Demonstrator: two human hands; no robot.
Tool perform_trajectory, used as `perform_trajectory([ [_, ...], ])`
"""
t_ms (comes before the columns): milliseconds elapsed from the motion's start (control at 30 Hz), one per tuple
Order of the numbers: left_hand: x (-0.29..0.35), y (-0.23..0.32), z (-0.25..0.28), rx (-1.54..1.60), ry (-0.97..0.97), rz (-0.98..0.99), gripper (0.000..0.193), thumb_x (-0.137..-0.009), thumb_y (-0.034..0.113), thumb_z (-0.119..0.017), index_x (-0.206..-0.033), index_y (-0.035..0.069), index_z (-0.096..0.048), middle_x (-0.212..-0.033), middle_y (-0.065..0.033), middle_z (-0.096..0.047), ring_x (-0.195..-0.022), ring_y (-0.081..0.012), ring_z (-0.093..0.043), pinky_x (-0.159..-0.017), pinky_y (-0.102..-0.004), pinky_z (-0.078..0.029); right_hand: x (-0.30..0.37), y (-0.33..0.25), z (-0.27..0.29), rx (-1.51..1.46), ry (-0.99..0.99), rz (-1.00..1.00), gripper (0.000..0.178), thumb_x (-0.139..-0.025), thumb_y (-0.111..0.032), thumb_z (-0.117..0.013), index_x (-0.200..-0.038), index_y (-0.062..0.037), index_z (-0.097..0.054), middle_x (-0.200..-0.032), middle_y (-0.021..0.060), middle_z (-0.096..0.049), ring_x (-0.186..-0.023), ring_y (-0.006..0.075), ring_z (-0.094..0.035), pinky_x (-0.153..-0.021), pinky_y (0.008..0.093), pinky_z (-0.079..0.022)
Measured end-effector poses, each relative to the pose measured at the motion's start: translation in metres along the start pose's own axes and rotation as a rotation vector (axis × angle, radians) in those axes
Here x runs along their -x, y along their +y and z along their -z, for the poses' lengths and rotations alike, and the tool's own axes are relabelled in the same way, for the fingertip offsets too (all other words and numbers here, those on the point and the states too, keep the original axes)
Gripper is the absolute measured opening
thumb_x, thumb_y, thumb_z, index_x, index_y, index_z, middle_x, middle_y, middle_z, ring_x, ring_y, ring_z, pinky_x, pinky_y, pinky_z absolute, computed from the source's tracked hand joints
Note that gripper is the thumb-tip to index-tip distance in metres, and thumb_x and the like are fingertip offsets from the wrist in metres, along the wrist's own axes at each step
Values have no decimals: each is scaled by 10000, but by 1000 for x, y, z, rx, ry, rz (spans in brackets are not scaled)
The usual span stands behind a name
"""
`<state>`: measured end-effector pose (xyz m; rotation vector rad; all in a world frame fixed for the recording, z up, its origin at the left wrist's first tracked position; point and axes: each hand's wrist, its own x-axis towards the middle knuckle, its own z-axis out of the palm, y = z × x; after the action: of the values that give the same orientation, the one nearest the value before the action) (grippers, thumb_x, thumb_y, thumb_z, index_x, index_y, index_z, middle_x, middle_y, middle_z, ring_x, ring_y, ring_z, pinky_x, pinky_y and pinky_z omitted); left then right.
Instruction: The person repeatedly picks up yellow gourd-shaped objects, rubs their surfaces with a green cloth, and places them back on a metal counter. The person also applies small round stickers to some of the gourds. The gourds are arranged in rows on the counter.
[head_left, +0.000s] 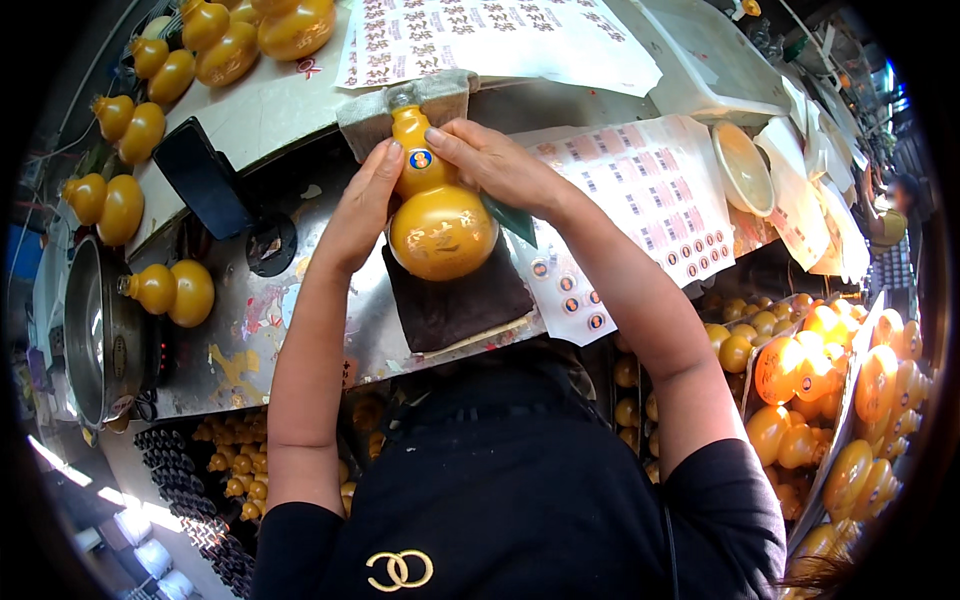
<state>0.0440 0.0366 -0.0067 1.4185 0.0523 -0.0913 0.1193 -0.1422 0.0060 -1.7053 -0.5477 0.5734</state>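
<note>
Head view: left hand (pixel 358 212) and right hand (pixel 492 160) both clamp the neck of a yellow gourd-shaped bottle (pixel 440 228). Fingers are together, w/ a round blue sticker (pixel 420 159) between the fingertips. The bottle's belly lies below the fingers on a dark cloth pad (pixel 455 300). Sticker sheets (pixel 640 190) are right of the right fingers. Risk, imo: the smooth bottle rolls off the pad, so the sticker goes on crooked.
</note>
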Motion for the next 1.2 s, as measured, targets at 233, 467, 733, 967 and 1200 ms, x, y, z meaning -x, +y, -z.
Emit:
perform_trajectory([
  [233,8,9,4,-128,-67,-51,645,-917,308,-643,-1400,-10,-360,-1247,-110,-546,-1130,-157,-547,-951,-279,-450,5,-6,8,210,-7,39,513,-855,-435,-698,-1130,-13,-598,-751,-5,-617,-698,40,-539,-656,198,-412],
  [467,7,5,6,-24,-98,-33,661,-923,307,-633,-1422,-3,-333,-1259,-110,-537,-1123,-162,-556,-940,-272,-455,6,-2,10,44,-69,32,525,-861,-428,-691,-1156,-8,-581,-784,0,-616,-708,37,-540,-627,193,-403],
  [733,2,0,-11,223,21,-11,486,-996,415,-471,-1299,35,-453,-1127,-59,-570,-1008,-106,-558,-869,-241,-456,3,-6,-2,55,7,-27,546,-889,-520,-597,-1081,-9,-585,-822,12,-558,-724,59,-509,-625,206,-401],
  [967,4,-1,-14,39,20,-97,459,-1019,398,-417,-1272,18,-467,-1106,-59,-577,-1003,-101,-553,-867,-233,-446,4,-3,-3,-108,-1,-62,542,-881,-516,-608,-1031,4,-587,-808,21,-531,-709,80,-481,-668,212,-412],
  [1200,5,-9,-6,91,23,-66,513,-1031,410,-354,-1350,13,-413,-1188,-78,-558,-1068,-134,-554,-933,-257,-437,4,-1,-2,-236,-20,-179,533,-912,-544,-537,-1108,-48,-566,-784,-21,-515,-675,65,-460,-608,204,-367],
])
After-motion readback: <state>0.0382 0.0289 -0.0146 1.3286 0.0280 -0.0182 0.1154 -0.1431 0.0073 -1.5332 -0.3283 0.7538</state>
